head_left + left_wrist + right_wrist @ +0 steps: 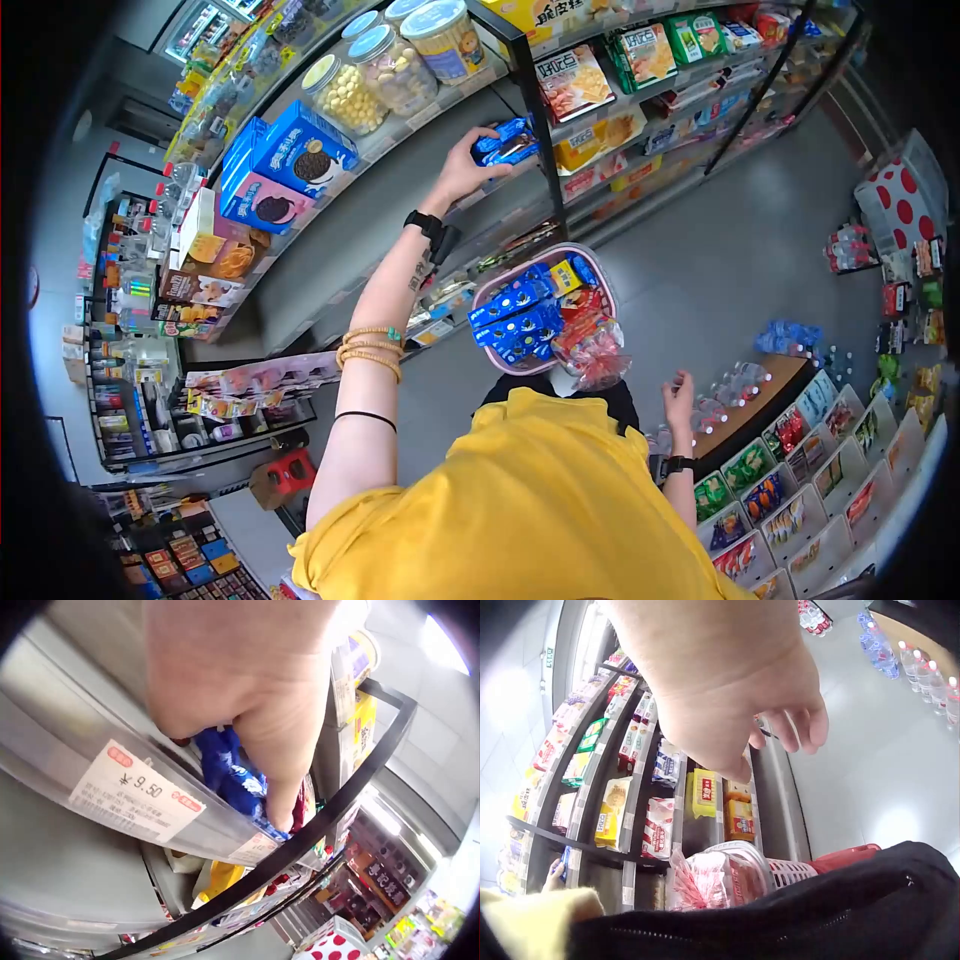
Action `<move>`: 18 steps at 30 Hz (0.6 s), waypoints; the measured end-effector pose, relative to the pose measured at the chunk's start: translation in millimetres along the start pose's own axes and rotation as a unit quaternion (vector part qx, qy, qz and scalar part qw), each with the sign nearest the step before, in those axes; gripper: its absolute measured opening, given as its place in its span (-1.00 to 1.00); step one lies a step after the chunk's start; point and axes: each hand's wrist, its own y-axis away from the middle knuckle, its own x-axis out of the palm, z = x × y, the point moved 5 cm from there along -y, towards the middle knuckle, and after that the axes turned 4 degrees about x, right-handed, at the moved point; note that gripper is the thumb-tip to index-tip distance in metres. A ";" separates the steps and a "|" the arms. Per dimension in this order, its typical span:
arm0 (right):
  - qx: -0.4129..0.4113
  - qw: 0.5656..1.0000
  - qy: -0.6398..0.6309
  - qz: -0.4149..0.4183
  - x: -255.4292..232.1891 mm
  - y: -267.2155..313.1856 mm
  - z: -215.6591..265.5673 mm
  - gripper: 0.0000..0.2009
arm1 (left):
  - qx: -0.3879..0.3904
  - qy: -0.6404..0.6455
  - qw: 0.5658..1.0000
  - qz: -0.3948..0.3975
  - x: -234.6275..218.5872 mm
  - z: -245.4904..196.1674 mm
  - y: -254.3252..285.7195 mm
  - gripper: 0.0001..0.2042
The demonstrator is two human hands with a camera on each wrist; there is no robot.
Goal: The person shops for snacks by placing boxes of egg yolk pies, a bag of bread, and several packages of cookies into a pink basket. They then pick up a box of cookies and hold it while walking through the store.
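Observation:
My left hand [465, 172] reaches to a shelf beside a black upright and grips a shiny blue snack packet [512, 140]. In the left wrist view the thumb lies along one side of the blue packet [236, 784], just behind the price strip; the other fingertips are hidden. My right hand [679, 402] hangs low at my side, its fingers loosely bent around nothing. The right wrist view shows that hand [754, 701] with the shelves beyond it. A pink basket [568, 247] in front of me holds blue packets [520, 315] and a clear-and-red bag [592, 350].
Blue and pink cookie boxes [305, 150] and lidded jars [345, 95] line the shelf to the left. A black shelf upright [545, 150] stands close by my left hand. Water bottles [740, 385] and slanted snack bins [790, 470] are at the right.

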 end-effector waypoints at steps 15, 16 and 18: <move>-0.003 1.000 -0.023 0.003 25.7 20.6 16.6 -0.58 | 0.086 -0.053 0.995 -0.006 -6.3 -12.4 0.9 -0.49; -0.008 0.999 -0.034 0.004 22.8 19.1 31.1 -0.59 | 0.115 -0.086 0.989 -0.034 -7.1 -20.8 5.4 -0.50; -0.057 0.997 -0.057 -0.003 16.4 10.7 66.2 -0.64 | 0.149 -0.120 0.976 -0.109 -9.1 -47.0 23.5 -0.54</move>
